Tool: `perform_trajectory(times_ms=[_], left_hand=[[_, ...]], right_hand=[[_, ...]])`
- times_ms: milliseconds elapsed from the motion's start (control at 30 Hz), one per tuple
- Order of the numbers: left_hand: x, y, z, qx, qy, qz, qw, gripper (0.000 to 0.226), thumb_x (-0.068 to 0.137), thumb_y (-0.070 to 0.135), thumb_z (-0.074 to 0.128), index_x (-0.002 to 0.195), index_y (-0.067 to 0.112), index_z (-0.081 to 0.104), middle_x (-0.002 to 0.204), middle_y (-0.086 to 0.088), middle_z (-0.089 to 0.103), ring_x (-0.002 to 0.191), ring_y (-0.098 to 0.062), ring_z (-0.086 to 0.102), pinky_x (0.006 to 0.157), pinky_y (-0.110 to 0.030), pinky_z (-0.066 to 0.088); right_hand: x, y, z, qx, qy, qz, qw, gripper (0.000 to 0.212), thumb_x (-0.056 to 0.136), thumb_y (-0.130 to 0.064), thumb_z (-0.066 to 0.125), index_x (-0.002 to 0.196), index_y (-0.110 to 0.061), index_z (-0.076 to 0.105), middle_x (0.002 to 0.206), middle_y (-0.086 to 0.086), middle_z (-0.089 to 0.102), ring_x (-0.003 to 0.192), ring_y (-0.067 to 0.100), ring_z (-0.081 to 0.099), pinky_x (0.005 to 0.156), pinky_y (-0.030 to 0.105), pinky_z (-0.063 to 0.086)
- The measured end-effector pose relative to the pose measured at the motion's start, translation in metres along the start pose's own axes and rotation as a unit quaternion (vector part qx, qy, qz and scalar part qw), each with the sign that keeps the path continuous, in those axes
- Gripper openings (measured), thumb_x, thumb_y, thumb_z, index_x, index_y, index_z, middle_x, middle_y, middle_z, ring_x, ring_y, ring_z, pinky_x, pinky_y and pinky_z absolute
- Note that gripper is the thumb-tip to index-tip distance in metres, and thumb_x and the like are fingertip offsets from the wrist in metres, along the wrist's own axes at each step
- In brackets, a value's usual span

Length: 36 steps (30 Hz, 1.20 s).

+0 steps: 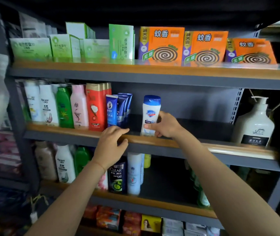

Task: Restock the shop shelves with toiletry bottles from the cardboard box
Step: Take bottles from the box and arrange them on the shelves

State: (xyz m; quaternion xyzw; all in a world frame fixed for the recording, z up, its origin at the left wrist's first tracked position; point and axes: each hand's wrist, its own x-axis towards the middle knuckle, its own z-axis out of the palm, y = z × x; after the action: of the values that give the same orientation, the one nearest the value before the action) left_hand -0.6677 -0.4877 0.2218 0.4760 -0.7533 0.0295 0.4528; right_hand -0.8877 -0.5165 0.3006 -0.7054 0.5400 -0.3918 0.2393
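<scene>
A white bottle with a blue cap (150,109) stands upright on the middle shelf (220,149). My right hand (165,125) grips its lower half from the right. My left hand (110,143) rests on the shelf's wooden front lip, fingers curled over it, holding nothing, just below the blue tubes (118,109). To the left of those stand a red bottle (95,108), a pink bottle (78,108), a green bottle (65,109) and white bottles (48,106). The cardboard box is out of view.
A large white pump bottle (254,123) stands at the shelf's right end, with bare shelf between it and the held bottle. Orange coil boxes (163,45) and green boxes (121,41) fill the shelf above. More bottles (117,176) stand below, soap packs (108,218) on the lowest shelf.
</scene>
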Motion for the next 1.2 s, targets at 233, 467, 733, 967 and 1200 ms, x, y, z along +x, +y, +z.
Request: perform_trajectory(times_ms=[233,467,733,967,1200], left_hand=[[-0.002,-0.001,0.004,-0.034,0.007,-0.007,0.999,0.042,0.089,0.008,0.064,0.13,0.014,0.063,0.116,0.0,0.054,0.115,-0.012,0.044,0.104,-0.024,0.033],[-0.003,-0.001,0.003,-0.029,0.004,-0.009,1.0,0.043,0.087,0.007,0.064,0.13,0.013,0.063,0.116,0.001,0.054,0.114,-0.012,0.044,0.102,-0.019,0.029],[-0.006,-0.005,0.004,-0.009,0.015,0.025,1.0,0.044,0.088,0.008,0.06,0.131,0.014,0.063,0.119,-0.001,0.055,0.117,-0.016,0.047,0.107,-0.035,0.04],[-0.045,-0.026,-0.01,0.044,0.113,0.033,0.992,0.034,0.084,0.014,0.054,0.114,0.007,0.069,0.118,-0.008,0.062,0.116,-0.027,0.054,0.11,-0.038,0.038],[-0.232,-0.152,-0.023,0.115,-0.012,-0.249,0.962,0.021,0.084,0.022,0.056,0.094,0.016,0.073,0.096,-0.003,0.067,0.09,-0.026,0.062,0.08,-0.04,0.055]], right_hand=[[0.018,-0.011,0.025,0.006,-0.019,0.029,0.999,0.044,0.078,-0.035,0.08,0.112,-0.017,0.058,0.079,0.0,0.067,0.053,0.012,0.064,0.049,0.021,0.052],[0.021,-0.015,0.03,-0.006,-0.035,0.025,0.999,0.052,0.075,-0.04,0.081,0.117,-0.02,0.057,0.087,0.005,0.071,0.061,0.015,0.069,0.053,0.023,0.054],[0.009,-0.011,0.035,-0.094,0.022,-0.02,0.995,0.073,0.069,-0.06,0.076,0.126,-0.019,0.054,0.118,-0.004,0.064,0.101,0.014,0.061,0.084,0.032,0.052],[-0.065,-0.032,0.087,-0.045,0.241,-0.221,0.944,0.029,0.09,-0.035,0.049,0.073,-0.013,0.055,0.066,-0.003,0.055,0.06,0.013,0.051,0.052,0.028,0.038],[-0.082,0.016,0.262,0.012,-0.098,-0.178,0.979,0.034,0.094,-0.027,0.051,0.064,-0.011,0.049,0.056,-0.002,0.048,0.052,0.008,0.044,0.057,0.035,0.04]])
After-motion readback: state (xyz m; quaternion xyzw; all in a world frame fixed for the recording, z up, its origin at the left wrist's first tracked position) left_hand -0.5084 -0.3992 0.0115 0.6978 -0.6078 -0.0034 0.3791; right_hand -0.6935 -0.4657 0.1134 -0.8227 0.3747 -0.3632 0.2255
